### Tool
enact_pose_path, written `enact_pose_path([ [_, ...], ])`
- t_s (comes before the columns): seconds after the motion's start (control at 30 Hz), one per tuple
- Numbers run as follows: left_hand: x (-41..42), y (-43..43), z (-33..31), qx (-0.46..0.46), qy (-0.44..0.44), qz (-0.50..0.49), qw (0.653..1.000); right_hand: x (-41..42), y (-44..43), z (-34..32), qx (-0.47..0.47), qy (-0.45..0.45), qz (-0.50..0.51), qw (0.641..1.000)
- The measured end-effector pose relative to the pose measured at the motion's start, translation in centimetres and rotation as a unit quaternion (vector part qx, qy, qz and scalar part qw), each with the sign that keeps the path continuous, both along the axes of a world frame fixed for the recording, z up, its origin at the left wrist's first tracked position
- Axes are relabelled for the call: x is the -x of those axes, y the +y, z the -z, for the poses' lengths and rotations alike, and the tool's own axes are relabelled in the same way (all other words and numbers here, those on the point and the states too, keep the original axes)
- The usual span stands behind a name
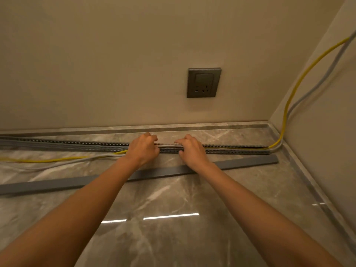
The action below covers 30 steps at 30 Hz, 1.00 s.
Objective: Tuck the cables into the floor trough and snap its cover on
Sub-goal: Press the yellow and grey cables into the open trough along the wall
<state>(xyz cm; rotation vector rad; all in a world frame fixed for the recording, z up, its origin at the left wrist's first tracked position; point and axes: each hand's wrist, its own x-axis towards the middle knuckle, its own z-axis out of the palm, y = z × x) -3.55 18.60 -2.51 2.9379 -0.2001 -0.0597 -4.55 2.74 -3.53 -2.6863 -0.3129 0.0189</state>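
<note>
The gray slotted trough lies on the shiny stone floor, running along the wall just below the dark wall socket, which is the landmark here. Both hands work on the trough right under the socket & a bit to its left. The left hand is curled, fingers bunched on top of the open trough, prob. pressing or pinching the wires down; its fingertips are hidden, so can't tell just what they grip. The right hand is curled too, w/ pointer finger & thumb reaching toward the left hand, pinching at a pale wire between the trough walls. The hands sit close together, likely so one holds the wires in while the other pushes the next bit down. The yellow cable & gray cable come down the side wall far right of the socket & go into the trough's right end. Left of the socket they spill out onto the floor, not tucked yet. The flat gray cover lies loose on the floor, nearer the person than the trough, under both arms, prob. kept close for snapping on later. So tucking is about half done; cover step not started.
</note>
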Motion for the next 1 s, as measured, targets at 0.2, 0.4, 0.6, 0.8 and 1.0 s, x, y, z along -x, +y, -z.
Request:
enact_pose_path([
  [0.2, 0.0, 5.9, 1.6, -0.104, 0.007, 0.089, 0.991, 0.1, 6.3, 0.9, -0.004, -0.014, 0.022, 1.0],
  [0.4, -0.9, 8.8, 2.0, -0.137, -0.001, 0.21, 0.968, 0.1, 8.4, 1.6, -0.019, -0.027, 0.102, 0.994],
  [0.6, -2.9, 9.5, 0.1, -0.153, 0.011, 0.286, 0.946, -0.4, 9.4, 1.4, -0.021, -0.017, 0.155, 0.988],
  [0.8, -4.2, 10.2, -0.5, -0.19, -0.155, 0.341, 0.907, -0.9, 9.5, 1.4, -0.025, -0.015, 0.165, 0.986],
  [1.0, -3.3, 10.7, 1.7, -0.16, -0.152, 0.338, 0.915, -1.1, 9.3, 1.9, -0.016, -0.013, 0.146, 0.989],
])
